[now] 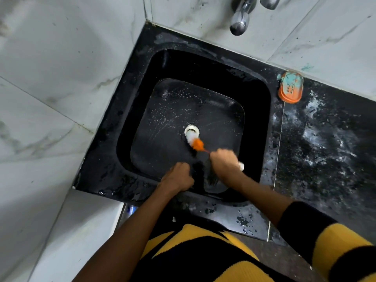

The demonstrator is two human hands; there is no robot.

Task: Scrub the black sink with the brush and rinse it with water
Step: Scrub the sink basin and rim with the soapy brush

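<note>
The black sink (254, 110) is square and deep, with soap suds speckled over its floor and a white drain (191, 130) in the middle. My right hand (224, 164) is closed around the handle of a brush (195, 143) whose white and orange bristle head rests on the sink floor just below the drain; the white handle end pokes out behind the hand. My left hand (178, 177) is fisted on the sink's near rim, and I cannot tell whether it grips anything. The brush is blurred.
A chrome tap (241, 17) hangs over the sink's far side, with no water running. An orange soap dish (290, 89) with teal soap residue sits on the speckled black counter (325, 139) at the right. White marble tiled walls close in left and behind.
</note>
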